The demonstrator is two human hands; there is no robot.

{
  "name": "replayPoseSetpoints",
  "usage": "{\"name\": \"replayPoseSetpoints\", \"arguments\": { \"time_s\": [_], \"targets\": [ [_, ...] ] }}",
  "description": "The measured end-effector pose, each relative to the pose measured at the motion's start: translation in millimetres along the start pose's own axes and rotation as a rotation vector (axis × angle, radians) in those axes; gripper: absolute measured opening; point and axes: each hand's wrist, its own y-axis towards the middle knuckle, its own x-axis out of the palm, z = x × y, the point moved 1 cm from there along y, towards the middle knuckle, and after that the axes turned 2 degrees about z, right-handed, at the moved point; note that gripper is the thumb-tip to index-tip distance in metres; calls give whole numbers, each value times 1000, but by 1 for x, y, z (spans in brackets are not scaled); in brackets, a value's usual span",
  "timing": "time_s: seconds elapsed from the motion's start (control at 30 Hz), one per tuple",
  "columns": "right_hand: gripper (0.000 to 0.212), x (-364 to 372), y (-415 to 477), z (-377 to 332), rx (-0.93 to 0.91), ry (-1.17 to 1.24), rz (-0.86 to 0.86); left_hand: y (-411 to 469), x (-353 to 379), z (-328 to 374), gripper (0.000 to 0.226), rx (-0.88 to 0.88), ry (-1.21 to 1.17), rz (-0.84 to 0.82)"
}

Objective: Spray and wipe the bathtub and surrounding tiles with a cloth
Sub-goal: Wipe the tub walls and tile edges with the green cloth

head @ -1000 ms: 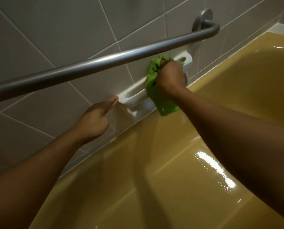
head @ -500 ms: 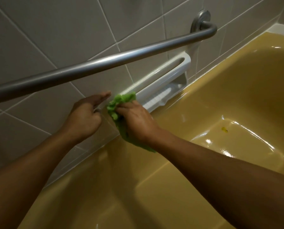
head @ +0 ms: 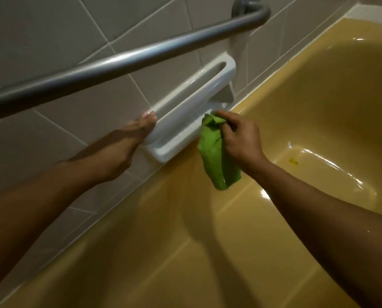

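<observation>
A mustard-yellow bathtub point(head: 241, 241) fills the lower right, set against grey wall tiles point(head: 59, 121). A white ceramic soap holder point(head: 192, 101) with a handle bar is fixed to the tiles just above the tub's rim. My right hand point(head: 239, 138) grips a green cloth point(head: 214, 156) and holds its bunched top against the lower right part of the soap holder; the rest of the cloth hangs down over the rim. My left hand point(head: 128, 145) lies stretched along the wall, with straight fingertips touching the holder's left end.
A grey metal grab bar point(head: 123, 61) runs slantwise across the tiles above the soap holder, with its wall mount at the top right. A small yellow speck point(head: 293, 161) lies on the wet tub floor. No spray bottle is in view.
My right hand has carried the cloth from the holder's right end to its left end and back to the lower right. My left hand stayed by the holder's left end, its fingers now straight.
</observation>
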Motion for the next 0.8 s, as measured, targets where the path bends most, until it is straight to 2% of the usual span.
{"name": "replayPoseSetpoints", "arguments": {
  "time_s": [0.07,0.13,0.2,0.3,0.53,0.8],
  "targets": [
    [33,6,27,1,34,146,49,0,4,-5,85,12,-15,46],
    [26,19,45,10,59,108,23,2,8,-4,84,47,13,93],
    [30,34,52,25,33,-132,-120,4,14,-6,83,80,35,133],
    [47,42,49,41,-144,-480,-257,4,20,-9,73,103,47,163],
    [72,43,64,49,-115,-479,-326,5,24,-6,66,105,32,199],
    [60,65,66,30,-78,-566,-362,6,20,-9,67,-3,-47,154]
  ]
}}
